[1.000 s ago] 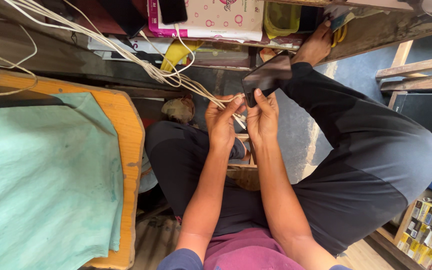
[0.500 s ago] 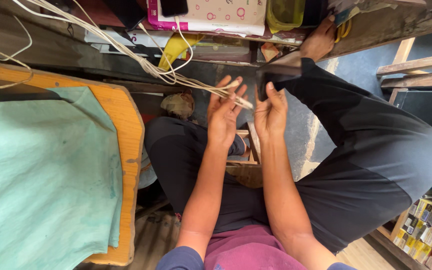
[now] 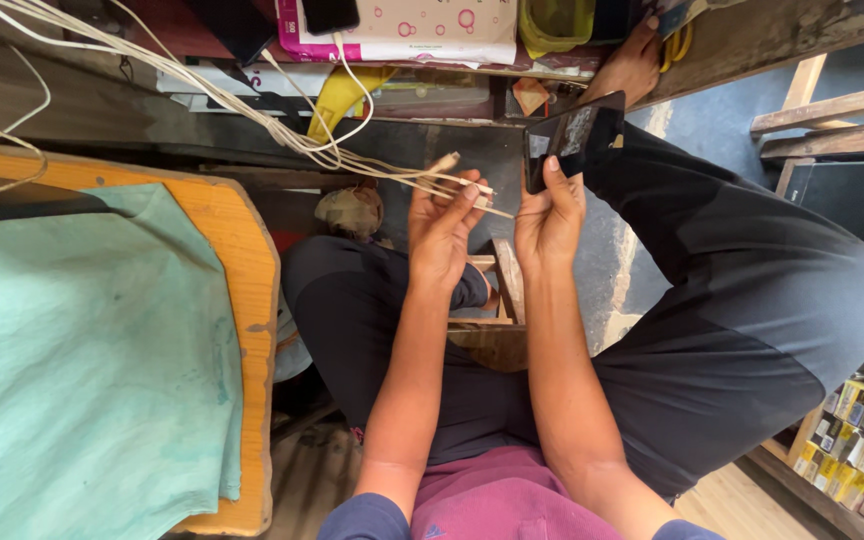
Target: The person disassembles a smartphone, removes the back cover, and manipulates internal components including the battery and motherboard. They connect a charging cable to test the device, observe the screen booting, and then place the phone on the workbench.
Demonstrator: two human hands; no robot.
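My right hand (image 3: pixel 549 215) grips a black phone (image 3: pixel 572 138) by its lower end, its glossy screen facing me above my raised knee. My left hand (image 3: pixel 444 225) pinches several white charging cables (image 3: pixel 422 172) near their plug ends, close beside the phone's bottom edge. The cables run up and left toward a shelf. Both forearms reach out over my lap, and I sit on a low wooden stool (image 3: pixel 497 300) in dark trousers.
A wooden table (image 3: pixel 242 260) covered by a teal cloth (image 3: pixel 82 350) stands at the left. A shelf ahead holds a pink-and-white box (image 3: pixel 402 25), a yellow item (image 3: pixel 342 90) and a green container (image 3: pixel 557 22). Small boxes (image 3: pixel 857 440) sit lower right; a dark device (image 3: pixel 852 200) at right.
Both hands have risen and parted slightly. The phone has tilted upright in my right hand, and my left hand now holds the cable ends just left of it.
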